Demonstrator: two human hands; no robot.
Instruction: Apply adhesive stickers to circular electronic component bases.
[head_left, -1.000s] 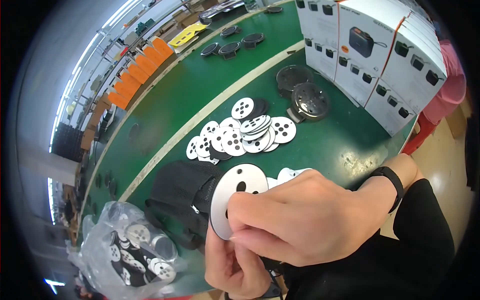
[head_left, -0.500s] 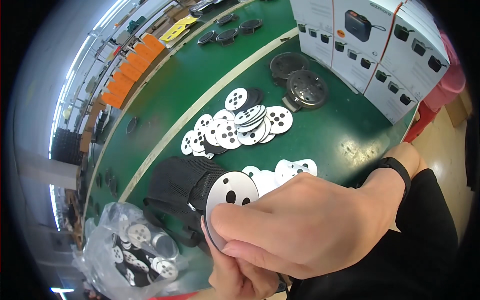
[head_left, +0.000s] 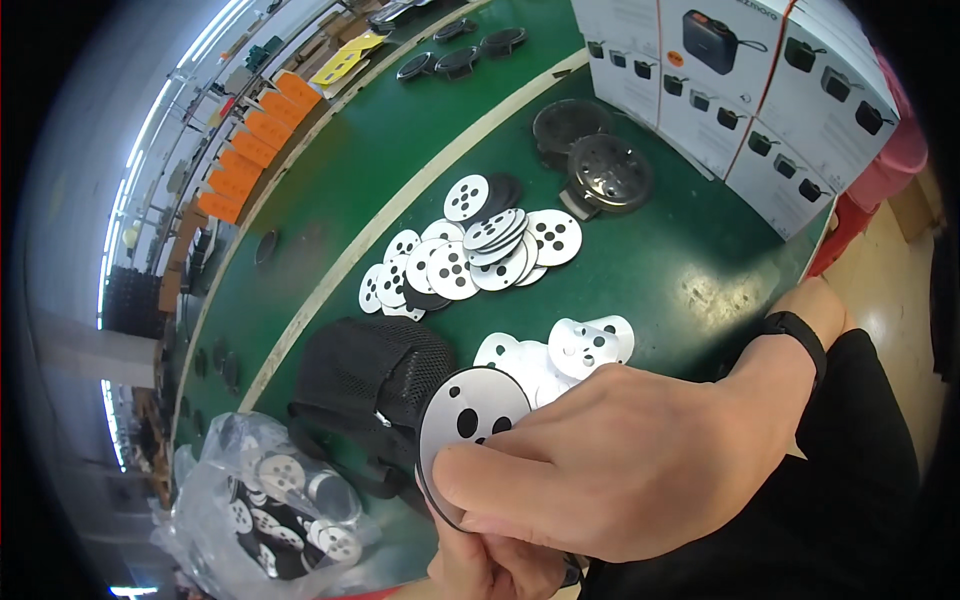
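Both my hands hold one round silver metal disc [head_left: 468,420] with several dark holes, close to me above the near edge of the green table [head_left: 690,270]. My right hand [head_left: 630,465] covers the disc's right and lower side with fingers curled on its rim. My left hand [head_left: 495,565] grips it from below, mostly hidden under the right hand. A black band sits on my right wrist [head_left: 795,335]. Just behind the held disc lie a few white, peeled-looking discs [head_left: 580,345].
A spread pile of white perforated discs [head_left: 470,260] lies mid-table. A black mesh bag [head_left: 365,375] and a clear plastic bag of discs [head_left: 275,500] sit at the left. Dark round lids [head_left: 600,170] and white printed cartons [head_left: 740,80] stand at the far right.
The held disc and both hands have shifted slightly lower and closer to me, and the view has tilted. My grip on the disc is unchanged.
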